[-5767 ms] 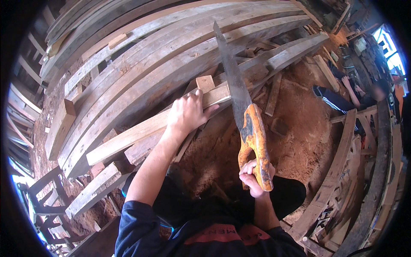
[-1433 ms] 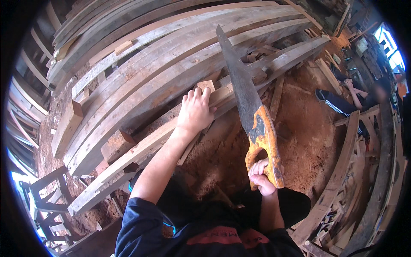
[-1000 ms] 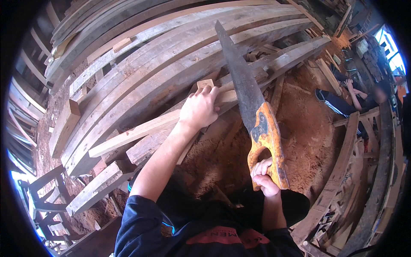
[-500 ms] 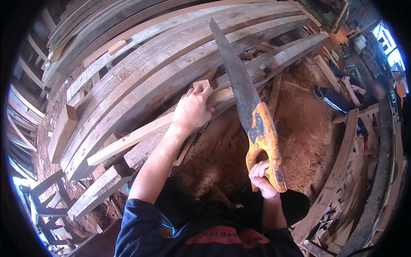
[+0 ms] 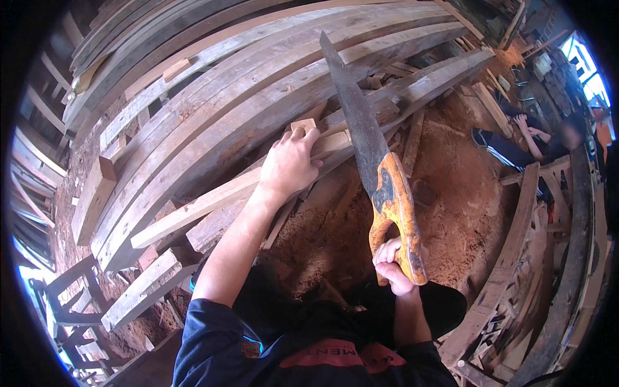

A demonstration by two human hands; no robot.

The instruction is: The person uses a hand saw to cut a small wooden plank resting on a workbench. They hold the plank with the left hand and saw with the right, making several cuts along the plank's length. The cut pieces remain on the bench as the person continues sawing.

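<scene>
Saw blade (image 5: 353,119): dull, dark metal, matt and stained. Saw handle (image 5: 394,216): worn orange finish with dark scuffed patches (material cannot be told). Pale plank (image 5: 213,201), centre: bare, rough-sawn wood. Stacked planks (image 5: 219,84), upper left: grey, weathered wood. Sawdust (image 5: 451,213), right: reddish, powdery.

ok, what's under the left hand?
The left hand presses on a pale wooden batten lying across stacked planks. The batten's surface beneath the palm is covered.

The left hand (image 5: 288,162) is pressing on a plank (image 5: 213,201) lying across the stacked boards (image 5: 245,84). The saw (image 5: 371,161) is crossing the plank right of that hand, the right hand (image 5: 391,267) gripping its handle nearest the person. Sawdust (image 5: 451,219) is lying beneath.
</scene>
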